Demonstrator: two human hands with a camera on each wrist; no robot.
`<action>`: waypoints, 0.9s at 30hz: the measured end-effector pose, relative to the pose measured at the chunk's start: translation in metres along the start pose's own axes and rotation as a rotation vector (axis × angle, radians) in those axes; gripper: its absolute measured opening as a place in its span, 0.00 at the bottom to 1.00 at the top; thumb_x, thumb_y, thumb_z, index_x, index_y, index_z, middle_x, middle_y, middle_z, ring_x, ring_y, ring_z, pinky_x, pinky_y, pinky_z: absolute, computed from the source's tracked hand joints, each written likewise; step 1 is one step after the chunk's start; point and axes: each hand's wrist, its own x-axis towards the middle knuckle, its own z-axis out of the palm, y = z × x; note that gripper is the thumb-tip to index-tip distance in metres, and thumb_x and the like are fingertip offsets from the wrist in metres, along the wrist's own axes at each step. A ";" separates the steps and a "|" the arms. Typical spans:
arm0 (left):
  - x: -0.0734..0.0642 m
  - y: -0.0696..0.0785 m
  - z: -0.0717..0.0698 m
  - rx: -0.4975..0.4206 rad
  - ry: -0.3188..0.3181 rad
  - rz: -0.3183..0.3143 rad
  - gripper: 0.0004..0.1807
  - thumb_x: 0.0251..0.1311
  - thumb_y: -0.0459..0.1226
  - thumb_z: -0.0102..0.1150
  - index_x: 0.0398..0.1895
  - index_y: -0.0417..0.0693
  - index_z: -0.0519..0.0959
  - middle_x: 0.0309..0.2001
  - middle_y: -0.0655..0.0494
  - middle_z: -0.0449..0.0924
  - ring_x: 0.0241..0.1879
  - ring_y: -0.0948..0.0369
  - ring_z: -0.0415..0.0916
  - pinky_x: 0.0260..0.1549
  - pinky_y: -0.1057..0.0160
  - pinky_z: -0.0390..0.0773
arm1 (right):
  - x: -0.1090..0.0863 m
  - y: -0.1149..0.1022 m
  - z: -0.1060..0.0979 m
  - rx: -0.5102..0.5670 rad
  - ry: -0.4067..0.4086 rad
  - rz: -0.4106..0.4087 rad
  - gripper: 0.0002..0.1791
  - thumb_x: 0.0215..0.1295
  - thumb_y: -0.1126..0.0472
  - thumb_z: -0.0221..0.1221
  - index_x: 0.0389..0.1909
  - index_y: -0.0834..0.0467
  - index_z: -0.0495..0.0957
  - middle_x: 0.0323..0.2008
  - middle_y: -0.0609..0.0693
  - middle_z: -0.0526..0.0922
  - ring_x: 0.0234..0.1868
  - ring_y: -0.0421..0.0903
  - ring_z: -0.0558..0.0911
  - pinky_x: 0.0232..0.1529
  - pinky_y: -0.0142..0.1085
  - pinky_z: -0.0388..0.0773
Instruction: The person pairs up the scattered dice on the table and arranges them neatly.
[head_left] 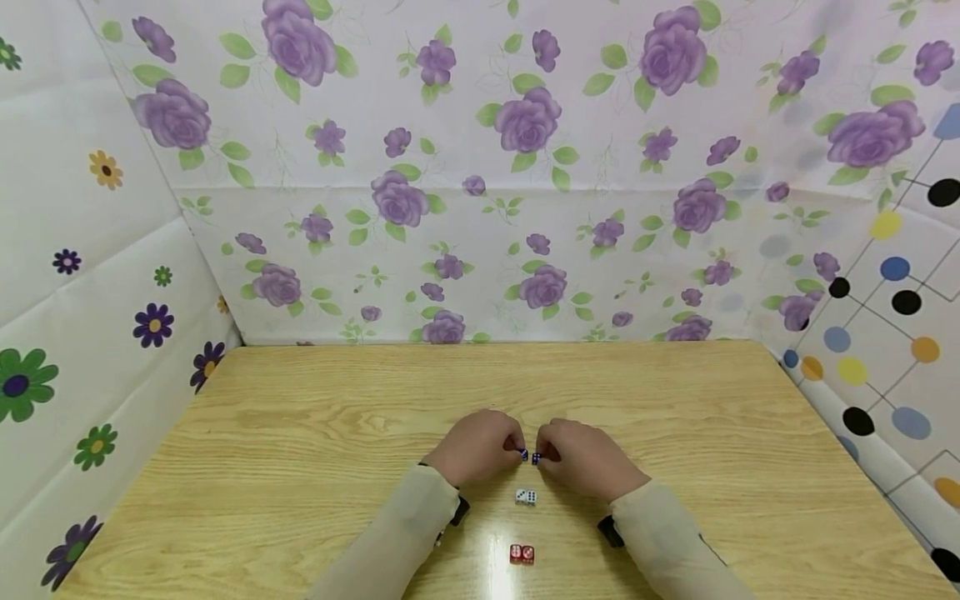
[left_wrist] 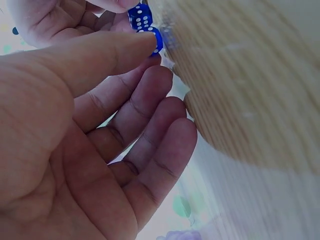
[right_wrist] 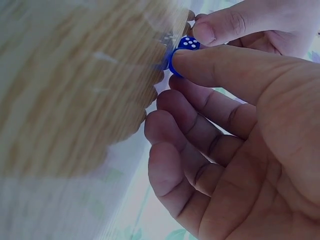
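Note:
Two blue dice with white pips are held close over the wooden table, side by side with a narrow gap in the head view. My left hand (head_left: 478, 447) pinches the left blue die (head_left: 523, 455) between thumb and index finger. The right blue die (head_left: 536, 458) is pinched the same way by my right hand (head_left: 587, 457). In the left wrist view the thumb covers much of the near blue die (left_wrist: 158, 41). The right thumb likewise hides most of its blue die (right_wrist: 174, 64) in the right wrist view.
Nearer me, between the forearms, a pair of white dice (head_left: 526, 497) sits side by side. Closer still lies a pair of red dice (head_left: 522, 554). The wooden table (head_left: 322, 392) meets a flowered cloth wall (head_left: 480, 250) at the back, with patterned sheets at both sides.

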 end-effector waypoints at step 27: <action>0.000 0.001 0.002 0.042 0.009 0.021 0.03 0.57 0.39 0.63 0.34 0.54 0.84 0.32 0.67 0.80 0.32 0.70 0.74 0.36 0.69 0.75 | -0.001 -0.002 -0.002 0.005 -0.001 0.013 0.05 0.59 0.57 0.65 0.28 0.48 0.77 0.24 0.38 0.70 0.23 0.36 0.69 0.25 0.32 0.68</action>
